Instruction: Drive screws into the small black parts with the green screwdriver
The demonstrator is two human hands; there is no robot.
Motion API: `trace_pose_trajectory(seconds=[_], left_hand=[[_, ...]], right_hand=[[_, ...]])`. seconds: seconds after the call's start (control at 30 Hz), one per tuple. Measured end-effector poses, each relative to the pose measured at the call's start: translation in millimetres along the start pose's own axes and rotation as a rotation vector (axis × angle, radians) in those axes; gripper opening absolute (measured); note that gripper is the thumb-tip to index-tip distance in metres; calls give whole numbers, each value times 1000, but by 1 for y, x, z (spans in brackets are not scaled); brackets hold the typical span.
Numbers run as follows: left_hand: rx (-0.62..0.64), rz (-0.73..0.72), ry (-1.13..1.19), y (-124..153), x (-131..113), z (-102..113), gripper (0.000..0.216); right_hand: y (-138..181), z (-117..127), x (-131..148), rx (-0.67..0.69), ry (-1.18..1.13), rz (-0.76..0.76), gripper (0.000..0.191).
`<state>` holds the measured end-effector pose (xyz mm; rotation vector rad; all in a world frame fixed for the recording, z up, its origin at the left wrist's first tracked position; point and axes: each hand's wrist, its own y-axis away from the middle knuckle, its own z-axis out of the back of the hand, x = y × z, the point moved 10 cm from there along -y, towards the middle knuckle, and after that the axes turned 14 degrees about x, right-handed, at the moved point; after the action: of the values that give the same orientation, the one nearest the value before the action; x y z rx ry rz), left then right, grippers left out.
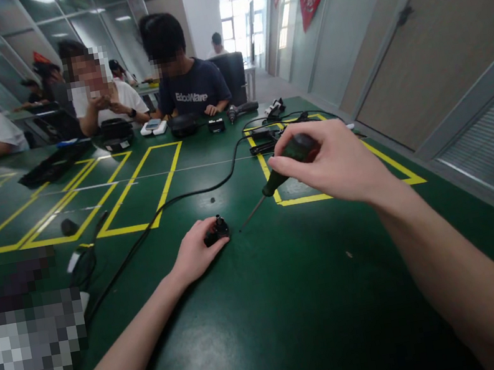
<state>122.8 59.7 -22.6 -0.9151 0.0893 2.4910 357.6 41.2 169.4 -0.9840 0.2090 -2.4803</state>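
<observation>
Near the middle of the green table, my left hand is closed around a small black round part with a short metal post standing up from it. My right hand is to the right and higher, wrapped round the dark handle of a screwdriver. Its thin shaft slants down to the left, and the tip is close to the tabletop, just right of the black part and apart from it. A tiny dark speck, perhaps a screw, is at the tip; I cannot tell whether they touch.
A black cable snakes across the green table. Yellow tape marks out rectangles. Black devices and cords lie beyond my right hand, with a power drill farther back. Several people sit across the table.
</observation>
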Motion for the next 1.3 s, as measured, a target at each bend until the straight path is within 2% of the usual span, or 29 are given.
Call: trace_pose_trajectory(seconds=[0.3,0.6,1.07,1.17,1.3], left_hand=[[32,7,88,-2,0,0,34],[45,33,171,-3,7,-2,41],[62,5,117,-6,1,-1,32],[73,-4,108,-6,-1,-1,30],[94,-14,92,-6,-4,-2,26]], right_hand=[[2,5,4,-53,8,9,22],[2,1,5,-46,-18,13,21],[-1,-4,-2,-2,-102,-2,23],[-3,-4,-5,17,-135,1,29],[-5,-7,-13,49,-198,-18,46]])
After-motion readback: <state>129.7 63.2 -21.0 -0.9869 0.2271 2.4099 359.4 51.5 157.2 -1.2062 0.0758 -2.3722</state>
